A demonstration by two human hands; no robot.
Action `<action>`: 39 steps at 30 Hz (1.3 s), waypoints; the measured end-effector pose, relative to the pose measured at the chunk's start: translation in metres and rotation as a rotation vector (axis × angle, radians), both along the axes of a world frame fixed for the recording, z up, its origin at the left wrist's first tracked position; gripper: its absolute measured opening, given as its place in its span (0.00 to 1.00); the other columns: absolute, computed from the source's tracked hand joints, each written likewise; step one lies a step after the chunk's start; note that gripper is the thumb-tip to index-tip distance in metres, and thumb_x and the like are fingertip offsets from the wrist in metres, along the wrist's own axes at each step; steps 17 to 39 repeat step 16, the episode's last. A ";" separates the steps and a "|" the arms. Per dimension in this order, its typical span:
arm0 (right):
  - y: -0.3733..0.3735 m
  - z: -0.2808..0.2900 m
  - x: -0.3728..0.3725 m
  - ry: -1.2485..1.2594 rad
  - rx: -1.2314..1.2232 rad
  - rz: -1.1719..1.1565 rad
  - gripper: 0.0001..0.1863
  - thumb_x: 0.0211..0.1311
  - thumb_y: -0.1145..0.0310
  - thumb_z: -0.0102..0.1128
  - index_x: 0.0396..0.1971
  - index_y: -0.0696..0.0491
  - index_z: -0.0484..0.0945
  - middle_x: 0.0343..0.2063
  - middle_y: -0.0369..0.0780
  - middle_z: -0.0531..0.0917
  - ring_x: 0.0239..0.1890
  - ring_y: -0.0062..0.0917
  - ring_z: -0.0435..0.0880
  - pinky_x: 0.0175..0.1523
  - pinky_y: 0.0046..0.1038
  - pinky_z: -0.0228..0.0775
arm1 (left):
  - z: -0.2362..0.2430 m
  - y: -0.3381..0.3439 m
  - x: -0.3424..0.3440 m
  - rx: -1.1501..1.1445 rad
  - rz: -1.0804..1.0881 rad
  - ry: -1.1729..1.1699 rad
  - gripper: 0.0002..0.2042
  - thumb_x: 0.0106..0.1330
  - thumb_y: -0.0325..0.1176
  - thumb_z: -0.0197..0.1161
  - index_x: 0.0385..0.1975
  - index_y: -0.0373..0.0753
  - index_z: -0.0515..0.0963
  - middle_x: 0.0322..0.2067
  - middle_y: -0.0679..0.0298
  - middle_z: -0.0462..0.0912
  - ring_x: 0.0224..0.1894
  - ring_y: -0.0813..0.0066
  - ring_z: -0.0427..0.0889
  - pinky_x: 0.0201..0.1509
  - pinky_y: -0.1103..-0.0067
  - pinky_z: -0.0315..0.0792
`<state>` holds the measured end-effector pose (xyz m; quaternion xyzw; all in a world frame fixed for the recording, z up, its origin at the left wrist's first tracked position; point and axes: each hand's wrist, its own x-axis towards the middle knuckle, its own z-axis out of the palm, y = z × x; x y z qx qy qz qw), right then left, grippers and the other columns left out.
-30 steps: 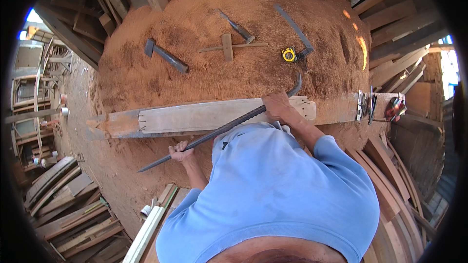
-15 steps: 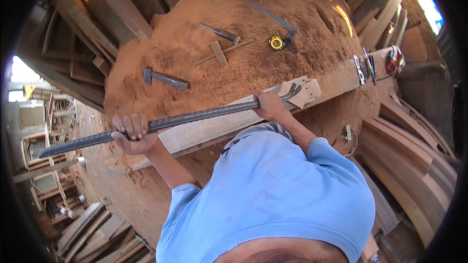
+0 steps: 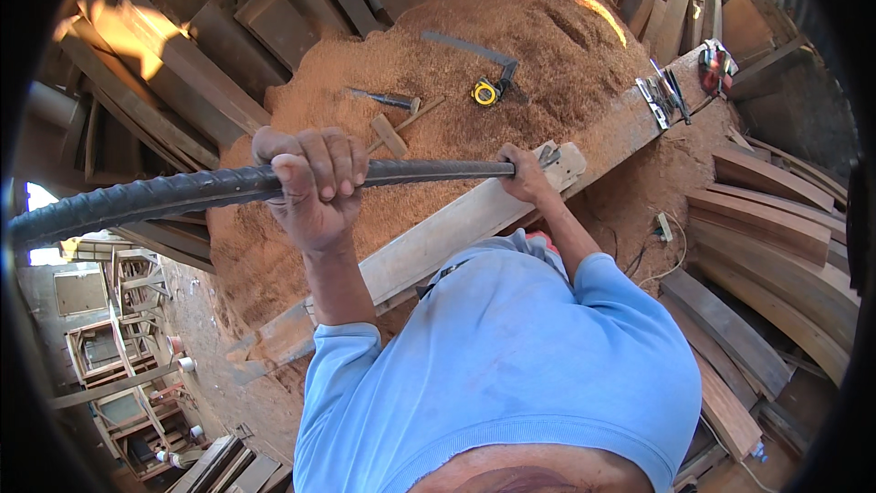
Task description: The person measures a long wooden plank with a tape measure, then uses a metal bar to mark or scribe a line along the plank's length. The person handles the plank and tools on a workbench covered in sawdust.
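A long dark ribbed crowbar (image 3: 192,196) stretches across the view, its left end raised and looming large. My left hand (image 3: 315,181) is wrapped around its shaft, above the sawdust pile. Farther right, my right hand (image 3: 526,175) grips the bar close to its claw end (image 3: 550,155). That end lies over the right part of a pale wooden plank (image 3: 429,233), by a rounded, notched piece of wood (image 3: 573,161). Whether the claw touches the wood, I cannot tell.
On the sawdust (image 3: 547,46) lie a yellow tape measure (image 3: 484,92), a metal square (image 3: 470,47), a chisel-like tool (image 3: 381,99) and a wooden marking gauge (image 3: 390,135). Metal tools (image 3: 663,96) and a red power tool (image 3: 714,68) rest on the beam's far end. Curved timbers (image 3: 766,228) are stacked right.
The crowbar's left end has risen, with my left hand moving up and right along with it. My right hand stays near the claw. The hammer on the sawdust is now hidden.
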<state>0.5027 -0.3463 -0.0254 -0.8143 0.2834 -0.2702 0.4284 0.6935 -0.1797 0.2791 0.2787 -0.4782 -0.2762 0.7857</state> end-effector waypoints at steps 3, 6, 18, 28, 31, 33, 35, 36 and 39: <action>-0.005 0.002 -0.009 0.072 0.036 -0.008 0.10 0.47 0.79 0.60 0.26 0.54 0.68 0.20 0.44 0.75 0.27 0.42 0.78 0.32 0.35 0.67 | 0.000 -0.014 -0.009 0.016 -0.002 -0.022 0.13 0.72 0.46 0.58 0.33 0.47 0.65 0.13 0.74 0.63 0.16 0.83 0.67 0.24 0.82 0.66; -0.005 0.005 -0.015 0.164 0.195 -0.043 0.14 0.46 0.76 0.65 0.34 0.51 0.72 0.29 0.45 0.79 0.36 0.42 0.81 0.39 0.37 0.70 | -0.001 -0.020 -0.014 0.005 -0.004 0.003 0.13 0.73 0.47 0.57 0.33 0.48 0.65 0.13 0.74 0.63 0.16 0.83 0.66 0.22 0.82 0.66; -0.004 -0.047 -0.106 1.025 0.095 -0.102 0.54 0.48 0.45 0.72 0.73 0.48 0.53 0.71 0.47 0.59 0.67 0.52 0.65 0.70 0.49 0.58 | 0.003 -0.029 -0.020 0.018 0.078 0.046 0.14 0.73 0.50 0.55 0.33 0.48 0.64 0.12 0.74 0.63 0.14 0.83 0.68 0.21 0.81 0.69; -0.004 -0.047 -0.106 1.025 0.095 -0.102 0.54 0.48 0.45 0.72 0.73 0.48 0.53 0.71 0.47 0.59 0.67 0.52 0.65 0.70 0.49 0.58 | 0.003 -0.029 -0.020 0.018 0.078 0.046 0.14 0.73 0.50 0.55 0.33 0.48 0.64 0.12 0.74 0.63 0.14 0.83 0.68 0.21 0.81 0.69; -0.004 -0.047 -0.106 1.025 0.095 -0.102 0.54 0.48 0.45 0.72 0.73 0.48 0.53 0.71 0.47 0.59 0.67 0.52 0.65 0.70 0.49 0.58 | 0.003 -0.029 -0.020 0.018 0.078 0.046 0.14 0.73 0.50 0.55 0.33 0.48 0.64 0.12 0.74 0.63 0.14 0.83 0.68 0.21 0.81 0.69; -0.004 -0.047 -0.106 1.025 0.095 -0.102 0.54 0.48 0.45 0.72 0.73 0.48 0.53 0.71 0.47 0.59 0.67 0.52 0.65 0.70 0.49 0.58 | 0.003 -0.029 -0.020 0.018 0.078 0.046 0.14 0.73 0.50 0.55 0.33 0.48 0.64 0.12 0.74 0.63 0.14 0.83 0.68 0.21 0.81 0.69; -0.004 -0.047 -0.106 1.025 0.095 -0.102 0.54 0.48 0.45 0.72 0.73 0.48 0.53 0.71 0.47 0.59 0.67 0.52 0.65 0.70 0.49 0.58 | 0.003 -0.029 -0.020 0.018 0.078 0.046 0.14 0.73 0.50 0.55 0.33 0.48 0.64 0.12 0.74 0.63 0.14 0.83 0.68 0.21 0.81 0.69; -0.004 -0.047 -0.106 1.025 0.095 -0.102 0.54 0.48 0.45 0.72 0.73 0.48 0.53 0.71 0.47 0.59 0.67 0.52 0.65 0.70 0.49 0.58 | 0.003 -0.029 -0.020 0.018 0.078 0.046 0.14 0.73 0.50 0.55 0.33 0.48 0.64 0.12 0.74 0.63 0.14 0.83 0.68 0.21 0.81 0.69; -0.004 -0.047 -0.106 1.025 0.095 -0.102 0.54 0.48 0.45 0.72 0.73 0.48 0.53 0.71 0.47 0.59 0.67 0.52 0.65 0.70 0.49 0.58 | 0.003 -0.029 -0.020 0.018 0.078 0.046 0.14 0.73 0.50 0.55 0.33 0.48 0.64 0.12 0.74 0.63 0.14 0.83 0.68 0.21 0.81 0.69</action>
